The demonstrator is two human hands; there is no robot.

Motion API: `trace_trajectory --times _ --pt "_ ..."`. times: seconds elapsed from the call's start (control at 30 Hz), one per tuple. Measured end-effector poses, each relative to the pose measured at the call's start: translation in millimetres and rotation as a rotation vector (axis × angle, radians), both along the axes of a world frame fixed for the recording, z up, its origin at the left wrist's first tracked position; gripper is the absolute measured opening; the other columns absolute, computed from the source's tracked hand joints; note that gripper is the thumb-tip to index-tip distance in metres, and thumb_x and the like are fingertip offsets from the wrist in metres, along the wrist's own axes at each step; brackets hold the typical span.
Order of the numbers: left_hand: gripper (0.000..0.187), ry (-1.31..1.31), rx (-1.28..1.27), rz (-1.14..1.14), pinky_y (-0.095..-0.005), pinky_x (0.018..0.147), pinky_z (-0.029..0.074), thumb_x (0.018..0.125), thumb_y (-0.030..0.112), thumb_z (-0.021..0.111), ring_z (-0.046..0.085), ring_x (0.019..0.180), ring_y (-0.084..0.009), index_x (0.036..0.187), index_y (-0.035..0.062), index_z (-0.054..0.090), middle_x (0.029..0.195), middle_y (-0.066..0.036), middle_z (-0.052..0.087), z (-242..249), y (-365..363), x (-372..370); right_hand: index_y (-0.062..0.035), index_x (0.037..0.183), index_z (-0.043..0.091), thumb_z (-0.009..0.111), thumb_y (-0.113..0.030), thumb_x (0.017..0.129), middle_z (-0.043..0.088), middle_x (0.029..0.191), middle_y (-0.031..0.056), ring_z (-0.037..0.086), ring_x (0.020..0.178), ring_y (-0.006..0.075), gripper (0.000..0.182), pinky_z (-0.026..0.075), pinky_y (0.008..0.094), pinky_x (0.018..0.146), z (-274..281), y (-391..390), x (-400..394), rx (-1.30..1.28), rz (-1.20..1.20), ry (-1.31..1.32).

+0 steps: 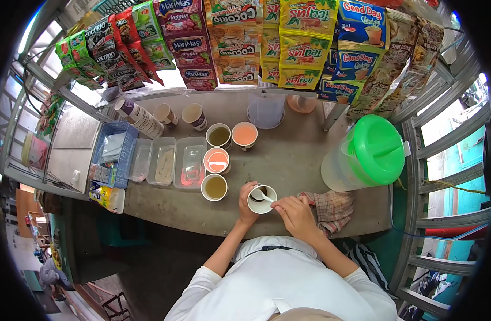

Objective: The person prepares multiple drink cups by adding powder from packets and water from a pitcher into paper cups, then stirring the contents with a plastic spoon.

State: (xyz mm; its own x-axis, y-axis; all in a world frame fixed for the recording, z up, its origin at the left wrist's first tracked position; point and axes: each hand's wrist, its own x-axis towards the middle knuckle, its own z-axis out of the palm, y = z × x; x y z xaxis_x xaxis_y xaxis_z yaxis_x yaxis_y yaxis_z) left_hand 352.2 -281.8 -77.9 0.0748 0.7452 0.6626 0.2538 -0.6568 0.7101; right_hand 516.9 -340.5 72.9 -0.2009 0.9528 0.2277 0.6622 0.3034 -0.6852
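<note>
My left hand (247, 203) is wrapped round the side of a white paper cup (254, 208) near the counter's front edge. A little dark liquid shows at the bottom of that cup. In my right hand (295, 215) is a white plastic spoon (266, 198), pinched by its handle, its other end dipping inside the cup. To the left stand filled cups: one with yellowish drink (214, 187), one with an orange drink and pale streaks (216, 160), one with greenish drink (218, 136) and one with peach-coloured drink (244, 134).
A checked cloth (331, 210) lies right of my hand, before a large jug with a green lid (376, 150). Clear plastic tubs (189, 160), a blue basket (115, 142) and stacked paper cups (141, 119) stand left. Drink sachets (237, 43) hang overhead.
</note>
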Motion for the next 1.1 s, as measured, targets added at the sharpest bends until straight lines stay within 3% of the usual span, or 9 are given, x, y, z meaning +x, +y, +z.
trace_trajectory --times 0.67,0.77,1.1 --pt "0.071 0.011 0.02 0.001 -0.0457 0.09 0.048 0.068 0.0 0.077 0.06 0.104 -0.0374 0.127 0.0073 0.039 0.117 -0.02 0.058 -2.3 1.1 -0.4 -0.0092 0.096 0.065 0.053 -0.016 0.093 0.065 0.088 0.0025 0.057 0.079 0.0194 0.014 0.033 0.0369 0.076 -0.2 1.0 -0.7 -0.001 -0.006 -0.017" --pt "0.076 0.025 0.004 -0.005 -0.0433 0.092 0.049 0.065 0.006 0.084 0.059 0.108 -0.0353 0.126 0.0078 0.039 0.117 -0.02 0.059 -5.1 1.6 -1.8 -0.0097 0.095 0.065 0.053 -0.016 0.093 0.065 0.088 0.0019 0.057 0.079 0.0191 0.013 0.033 0.0368 0.075 -1.0 0.4 -1.8 0.001 0.006 -0.029" --pt "0.072 0.009 0.002 -0.02 -0.0457 0.091 0.048 0.066 0.002 0.079 0.059 0.104 -0.0378 0.126 0.0066 0.04 0.117 -0.02 0.058 0.7 -0.5 1.6 -0.01 0.094 0.065 0.054 -0.017 0.093 0.065 0.087 0.0011 0.057 0.078 0.0185 0.014 0.032 0.0362 0.074 0.3 0.3 -1.1 0.021 -0.006 -0.024"
